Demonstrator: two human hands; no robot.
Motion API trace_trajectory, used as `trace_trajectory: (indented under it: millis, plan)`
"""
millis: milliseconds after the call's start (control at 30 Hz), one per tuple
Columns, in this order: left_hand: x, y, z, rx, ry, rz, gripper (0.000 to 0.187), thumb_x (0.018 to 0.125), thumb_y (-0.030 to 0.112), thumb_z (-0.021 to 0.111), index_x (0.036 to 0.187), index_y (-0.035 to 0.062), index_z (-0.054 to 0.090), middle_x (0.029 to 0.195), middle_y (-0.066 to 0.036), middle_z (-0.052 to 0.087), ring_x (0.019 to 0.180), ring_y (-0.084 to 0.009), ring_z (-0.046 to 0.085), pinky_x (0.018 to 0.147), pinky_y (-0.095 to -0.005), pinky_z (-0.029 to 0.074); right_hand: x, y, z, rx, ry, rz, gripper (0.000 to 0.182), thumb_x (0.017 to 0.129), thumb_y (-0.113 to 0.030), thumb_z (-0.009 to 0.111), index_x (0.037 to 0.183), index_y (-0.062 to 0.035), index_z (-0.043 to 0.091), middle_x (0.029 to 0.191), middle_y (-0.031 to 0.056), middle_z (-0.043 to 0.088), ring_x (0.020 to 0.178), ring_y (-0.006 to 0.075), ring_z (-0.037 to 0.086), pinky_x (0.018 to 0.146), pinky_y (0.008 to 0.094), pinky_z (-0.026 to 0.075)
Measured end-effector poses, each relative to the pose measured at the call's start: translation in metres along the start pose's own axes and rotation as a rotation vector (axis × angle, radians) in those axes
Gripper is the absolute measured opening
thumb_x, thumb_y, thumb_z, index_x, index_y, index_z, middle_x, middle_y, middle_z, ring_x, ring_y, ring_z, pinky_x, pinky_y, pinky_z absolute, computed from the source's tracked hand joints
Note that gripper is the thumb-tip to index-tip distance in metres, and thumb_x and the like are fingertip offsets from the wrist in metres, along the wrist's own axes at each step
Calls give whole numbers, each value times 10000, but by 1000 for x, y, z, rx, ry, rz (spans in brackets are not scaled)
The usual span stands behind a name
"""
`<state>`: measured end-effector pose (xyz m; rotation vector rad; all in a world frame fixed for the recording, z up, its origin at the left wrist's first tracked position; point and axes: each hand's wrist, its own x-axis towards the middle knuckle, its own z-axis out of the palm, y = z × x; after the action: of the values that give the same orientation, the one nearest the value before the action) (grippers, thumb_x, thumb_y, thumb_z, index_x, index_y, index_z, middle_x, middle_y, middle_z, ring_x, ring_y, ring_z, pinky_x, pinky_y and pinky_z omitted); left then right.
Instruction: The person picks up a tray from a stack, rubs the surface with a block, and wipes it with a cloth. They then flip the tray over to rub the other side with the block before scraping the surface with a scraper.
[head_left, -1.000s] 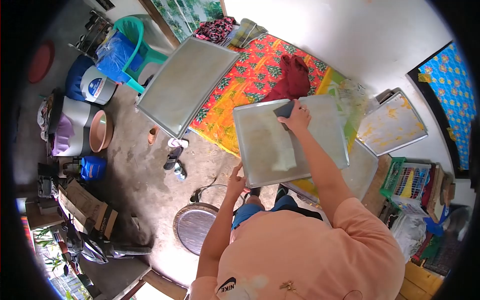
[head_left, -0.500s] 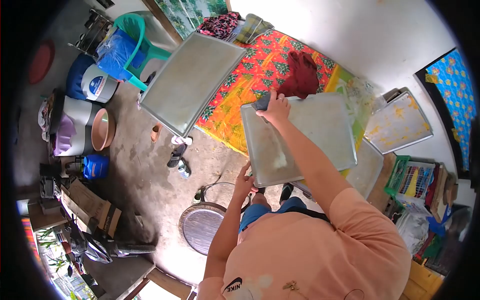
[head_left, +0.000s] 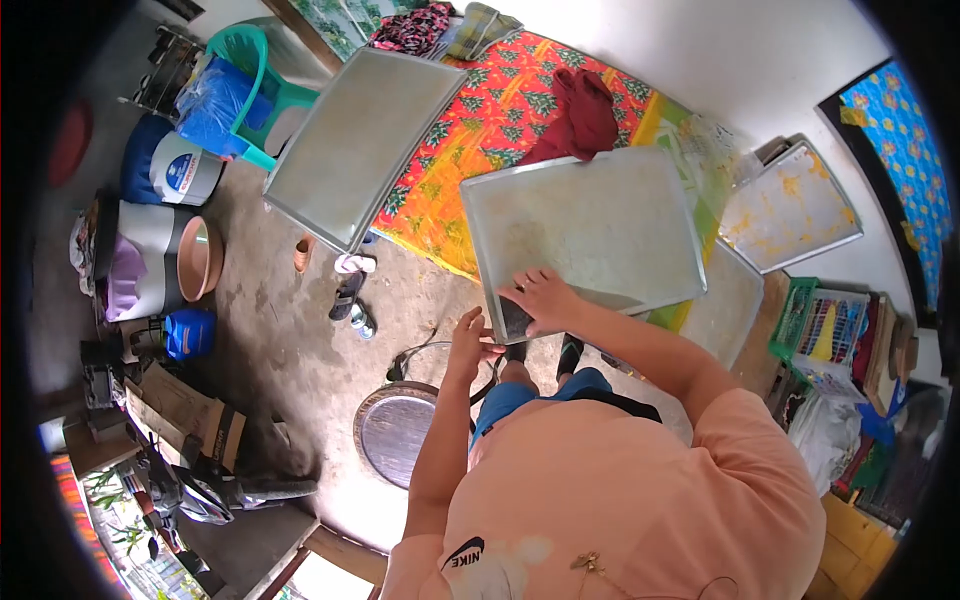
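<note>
A large metal tray (head_left: 600, 220) with a raised rim lies tilted before me, its far side over the bed. My right hand (head_left: 545, 302) presses a dark grey pad (head_left: 515, 318) onto the tray's near left corner, fingers bent over it. Against the rim at that same corner is my left hand (head_left: 470, 345), its fingers gripping the edge. A second metal tray (head_left: 365, 140) rests to the left, partly on the bed's patterned cover (head_left: 515, 90). Just beyond my tray's far rim lies a dark red cloth (head_left: 583, 115).
A round-topped stool (head_left: 395, 435) stands on the floor at lower left, with slippers (head_left: 347, 295) farther off. A stained tray (head_left: 790, 208) leans by the wall at right, above a green basket (head_left: 795, 318). A green chair (head_left: 262, 100) stands at far left.
My right hand has slid the grey pad from the tray's far left corner down to the near left corner. My left hand stays at the near corner. The view has shifted slightly.
</note>
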<state>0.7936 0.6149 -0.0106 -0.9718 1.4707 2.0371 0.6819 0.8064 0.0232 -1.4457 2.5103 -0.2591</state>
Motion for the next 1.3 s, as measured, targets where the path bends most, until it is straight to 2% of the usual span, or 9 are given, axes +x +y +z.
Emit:
trace_trajectory:
  millis: [233,333,400,633,733,800,1000,1133,1300]
  plan:
    - [-2,1,6,-34,67,-34,523,990,352,460,1419,79,338,946,-175,641,609,-261,680,496,-307,564,-13,-2,4,-26,-84,-18,961,466,-446,885,1295,-181,476,1102,110,577,1051,311,555,871,419,415]
    - [-2,1,5,-5,67,-8,499,985,313,487,1409,85,358,957,-153,640,611,-247,679,496,-298,557,-40,27,-2,211,-101,210,983,467,-450,887,1307,-160,466,1123,148,594,1064,343,565,890,462,439]
    - [-1,-6,4,41,74,14,482,981,286,500,1403,89,374,969,-135,640,613,-234,677,498,-288,549,-75,71,7,346,267,371,978,475,-466,882,1302,-152,464,1122,169,592,1038,371,576,875,499,451]
    - [1,-8,11,175,93,87,457,935,127,543,1382,89,458,916,-102,653,603,-192,678,496,-267,533,-180,169,-33,-17,292,1021,983,497,-449,886,1324,-148,446,1086,188,580,1040,401,553,877,482,456]
    - [3,-9,12,179,113,93,461,918,102,553,1373,86,480,889,-98,657,602,-190,675,501,-267,531,-163,154,1,139,336,647,958,502,-406,891,1323,-180,451,1085,159,566,1050,387,545,874,492,444]
    - [2,-9,13,179,125,94,473,910,109,558,1377,87,486,899,-101,654,615,-188,669,522,-273,528,-135,100,-10,137,76,514,917,505,-367,892,1306,-206,477,1129,127,533,1123,355,519,932,488,416]
    - [1,-11,13,148,130,99,458,916,87,535,1372,71,493,893,-94,645,603,-190,668,495,-267,522,-143,123,-30,85,201,638,963,497,-357,886,1343,-210,450,1100,126,536,1065,336,508,890,454,402]
    - [4,-12,13,157,137,91,467,916,80,531,1380,67,484,891,-93,643,595,-189,668,488,-262,518,-111,79,-12,-13,100,297,931,496,-340,893,1312,-214,464,1166,123,520,1161,315,480,936,432,373]
    - [4,-11,12,159,145,97,464,914,73,526,1377,62,486,873,-101,652,599,-188,671,479,-262,517,-92,67,-24,23,30,309,900,506,-368,886,1293,-211,480,1179,136,538,1142,339,497,924,436,390]
